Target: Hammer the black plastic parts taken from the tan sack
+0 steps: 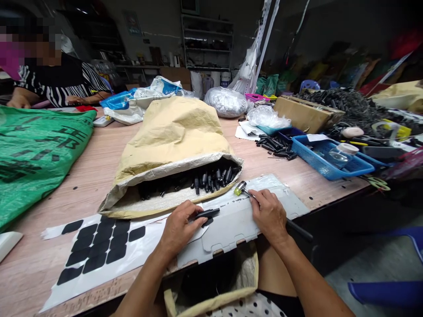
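My left hand (181, 224) is closed on a black tube-shaped part (211, 213), held just over a grey board (231, 224) at the table edge. In my right hand (269, 211) is a small mallet; its head (240, 188) with a yellow-green face rests near the board, and the black handle (299, 230) sticks out behind my fist. Ahead of both hands lies a tan sack (178, 127), its mouth towards me, with several black tube parts (211, 179) inside. Left of my left hand is a white sheet with black rounded-square stickers (94, 248).
A second open sack (211, 304) is at my lap below the edge. A green sack (39, 158) lies left. Right are a blue basket (330, 169), loose black parts (276, 145) and a cardboard box (302, 114). Another person (62, 83) sits at the far left.
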Demonstrator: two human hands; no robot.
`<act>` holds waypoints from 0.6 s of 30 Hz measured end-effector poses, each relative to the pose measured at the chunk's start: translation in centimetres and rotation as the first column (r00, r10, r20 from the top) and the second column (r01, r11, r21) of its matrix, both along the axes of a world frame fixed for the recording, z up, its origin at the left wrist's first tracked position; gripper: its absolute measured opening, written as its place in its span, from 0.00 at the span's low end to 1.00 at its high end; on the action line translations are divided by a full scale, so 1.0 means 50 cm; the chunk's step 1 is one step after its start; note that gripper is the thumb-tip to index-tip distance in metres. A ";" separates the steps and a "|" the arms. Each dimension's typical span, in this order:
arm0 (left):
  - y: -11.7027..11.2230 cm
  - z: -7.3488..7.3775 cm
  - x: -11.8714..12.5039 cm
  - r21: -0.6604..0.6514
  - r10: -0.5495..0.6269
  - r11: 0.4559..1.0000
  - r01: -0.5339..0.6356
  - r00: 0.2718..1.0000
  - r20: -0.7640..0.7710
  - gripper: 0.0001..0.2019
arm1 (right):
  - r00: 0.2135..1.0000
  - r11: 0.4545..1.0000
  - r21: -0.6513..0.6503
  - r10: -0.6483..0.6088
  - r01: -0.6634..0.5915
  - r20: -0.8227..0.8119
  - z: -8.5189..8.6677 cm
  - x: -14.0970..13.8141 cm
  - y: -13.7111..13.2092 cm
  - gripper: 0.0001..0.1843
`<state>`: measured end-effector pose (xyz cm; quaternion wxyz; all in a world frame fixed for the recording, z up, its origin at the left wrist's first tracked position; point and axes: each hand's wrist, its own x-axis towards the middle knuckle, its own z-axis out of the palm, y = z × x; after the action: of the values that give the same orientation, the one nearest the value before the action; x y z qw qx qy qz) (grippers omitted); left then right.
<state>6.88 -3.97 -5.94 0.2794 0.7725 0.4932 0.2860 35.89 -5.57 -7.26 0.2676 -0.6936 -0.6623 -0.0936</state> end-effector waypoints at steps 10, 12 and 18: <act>-0.002 0.010 0.004 -0.009 0.006 1.000 -0.006 1.000 -0.009 0.07 | 0.811 0.922 0.168 0.388 -0.350 -0.437 0.071 -0.070 -0.061 0.15; 0.000 0.010 0.005 -0.028 0.009 1.000 -0.009 1.000 0.004 0.07 | 0.780 0.904 0.174 0.424 -0.389 -0.460 0.086 -0.095 -0.075 0.16; 0.003 0.004 0.005 -0.034 0.023 0.999 -0.022 0.999 0.024 0.05 | 0.799 0.890 0.146 0.452 -0.431 -0.397 0.077 -0.137 -0.096 0.21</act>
<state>7.13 -3.83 -5.74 0.2952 0.7587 0.5031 0.2901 29.02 -10.38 -3.39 0.4349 -0.5170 -0.7295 0.1071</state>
